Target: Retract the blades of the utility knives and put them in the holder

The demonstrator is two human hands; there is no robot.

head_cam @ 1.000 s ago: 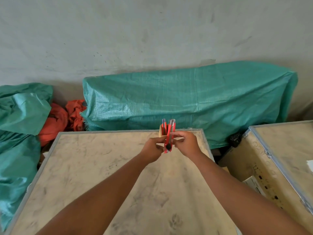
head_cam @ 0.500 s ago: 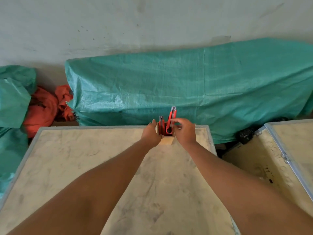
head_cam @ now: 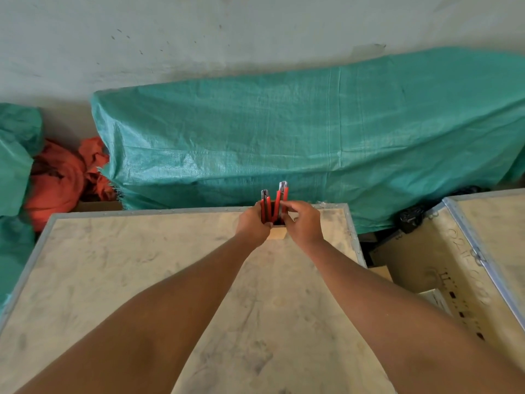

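A small wooden holder (head_cam: pixel 277 233) stands near the far edge of the plywood crate top (head_cam: pixel 142 265). Two red utility knives stand upright in it: the left knife (head_cam: pixel 265 203) and the right knife (head_cam: pixel 283 194), which leans slightly to the right. No blade shows beyond either silver tip. My left hand (head_cam: pixel 251 226) wraps the holder's left side, with its fingers against the left knife. The thumb and fingers of my right hand (head_cam: pixel 302 223) pinch the right knife's lower body at the holder's mouth. Both hands hide most of the holder.
A green tarp-covered bulk (head_cam: pixel 312 137) lies just behind the crate, under a grey wall. Orange cloth (head_cam: pixel 59 180) and more green tarp (head_cam: pixel 14 166) sit at the left. A second metal-edged crate (head_cam: pixel 483 251) stands to the right, across a gap holding dark items.
A second ago both hands held one red knife in front of the holder. My right hand has since lowered it into the holder beside the other knife, and my left hand moved onto the holder.
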